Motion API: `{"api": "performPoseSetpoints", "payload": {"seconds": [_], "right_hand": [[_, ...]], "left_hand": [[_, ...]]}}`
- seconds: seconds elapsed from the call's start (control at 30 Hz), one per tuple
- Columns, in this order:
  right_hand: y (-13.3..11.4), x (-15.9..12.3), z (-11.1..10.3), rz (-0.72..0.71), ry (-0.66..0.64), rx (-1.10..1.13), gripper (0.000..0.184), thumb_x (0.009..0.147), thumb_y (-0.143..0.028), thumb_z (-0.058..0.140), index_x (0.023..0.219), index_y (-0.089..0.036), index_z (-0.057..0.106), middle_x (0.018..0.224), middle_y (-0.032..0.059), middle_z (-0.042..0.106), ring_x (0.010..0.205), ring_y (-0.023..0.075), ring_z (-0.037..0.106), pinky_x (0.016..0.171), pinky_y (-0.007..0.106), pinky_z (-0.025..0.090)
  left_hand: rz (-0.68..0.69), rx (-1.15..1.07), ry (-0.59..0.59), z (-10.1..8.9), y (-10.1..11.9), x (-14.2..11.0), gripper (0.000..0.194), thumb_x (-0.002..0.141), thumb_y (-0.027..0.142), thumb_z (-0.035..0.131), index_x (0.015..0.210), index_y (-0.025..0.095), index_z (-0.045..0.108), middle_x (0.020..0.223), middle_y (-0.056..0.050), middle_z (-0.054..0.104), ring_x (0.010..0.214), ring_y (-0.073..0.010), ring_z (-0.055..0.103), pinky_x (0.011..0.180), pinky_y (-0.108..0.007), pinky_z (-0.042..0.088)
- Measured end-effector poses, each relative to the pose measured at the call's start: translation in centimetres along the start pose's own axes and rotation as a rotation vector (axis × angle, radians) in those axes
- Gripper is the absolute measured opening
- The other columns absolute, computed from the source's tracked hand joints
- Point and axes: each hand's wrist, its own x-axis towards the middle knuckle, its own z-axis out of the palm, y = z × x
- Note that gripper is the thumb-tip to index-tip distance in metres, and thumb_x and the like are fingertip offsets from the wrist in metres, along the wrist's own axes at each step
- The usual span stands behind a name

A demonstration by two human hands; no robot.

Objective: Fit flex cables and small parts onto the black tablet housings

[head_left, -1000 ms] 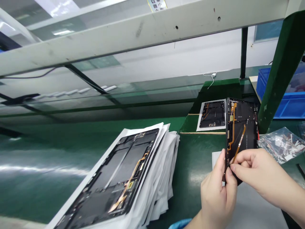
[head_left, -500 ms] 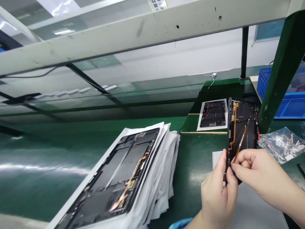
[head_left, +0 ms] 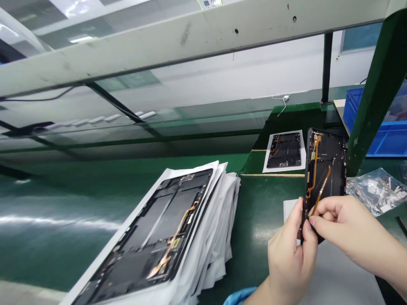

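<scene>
My left hand [head_left: 293, 254] grips the lower left edge of a black tablet housing [head_left: 333, 178], thumb on the inner side and fingers behind. The housing is held up and tilted, its inside facing me. Two orange flex cables show in it: a long one along the left side, and a shorter flex cable [head_left: 323, 188] slanting down to my right fingers. My right hand [head_left: 346, 228] is closed, thumb and forefinger pinched at that cable's lower end near the housing's left edge. The fingertips hide the cable's end.
A tall stack of similar housings [head_left: 159, 220] between white foam sheets [head_left: 219, 228] stands at left. Another housing [head_left: 284, 150] lies behind on a white sheet. At right are a clear bag of small parts [head_left: 378, 190], a green post [head_left: 375, 93] and a blue crate [head_left: 384, 140].
The held housing has shifted and turned slightly to the right. Both hands keep nearly the same place and the same grip.
</scene>
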Motion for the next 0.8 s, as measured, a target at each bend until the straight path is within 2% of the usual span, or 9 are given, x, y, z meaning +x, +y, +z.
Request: {"api": "performPoseSetpoints", "payload": {"seconds": [0.27,0.43,0.57,0.67,0.8], "right_hand": [[-0.1,-0.1,-0.3,-0.002,0.013,-0.048,0.013,0.081,-0.027,0.059,0.072,-0.021,0.067,0.055,-0.0061,0.047,0.053,0.0113,0.038,0.053,0.026,0.028],[-0.2,-0.4,-1.0,-0.015,0.096,-0.224,0.013,0.081,-0.028,0.058,0.073,-0.024,0.067,0.056,-0.0053,0.054,0.053,0.0129,0.046,0.052,0.027,0.031],[-0.4,-0.7,-1.9,-0.046,0.152,-0.297,0.016,0.085,-0.033,0.057,0.079,-0.025,0.07,0.059,-0.0039,0.057,0.055,0.0143,0.05,0.052,0.027,0.034],[-0.4,-1.1,-2.5,-0.11,0.246,-0.365,0.019,0.087,-0.039,0.057,0.085,-0.026,0.071,0.06,-0.0031,0.059,0.056,0.0152,0.053,0.054,0.028,0.037],[-0.2,-1.7,-3.6,-0.26,0.474,-0.468,0.02,0.086,-0.043,0.062,0.092,-0.028,0.073,0.075,0.0002,0.067,0.065,0.0183,0.06,0.06,0.03,0.043]], "left_hand": [[-0.086,-0.081,-0.002,-0.1,-0.1,-0.1,0.049,0.097,0.01,0.051,0.145,0.016,0.049,0.121,-0.01,0.075,0.107,-0.0174,0.074,0.094,-0.021,0.059],[-0.225,-0.216,-0.021,-0.1,0.0,0.0,0.043,0.1,0.017,0.05,0.143,0.014,0.053,0.107,-0.01,0.078,0.09,-0.0166,0.076,0.083,-0.023,0.062],[-0.349,-0.338,-0.009,-0.2,0.4,0.1,0.041,0.101,0.024,0.05,0.14,0.013,0.056,0.093,-0.006,0.077,0.079,-0.0143,0.073,0.084,-0.024,0.06],[-0.454,-0.445,0.006,-0.3,0.8,0.4,0.041,0.1,0.026,0.053,0.139,0.013,0.059,0.087,-0.005,0.075,0.077,-0.0137,0.071,0.089,-0.026,0.058],[-0.616,-0.651,-0.035,-0.3,1.2,1.0,0.046,0.098,0.032,0.057,0.139,0.012,0.058,0.093,-0.009,0.076,0.082,-0.0172,0.071,0.085,-0.029,0.059]]}}
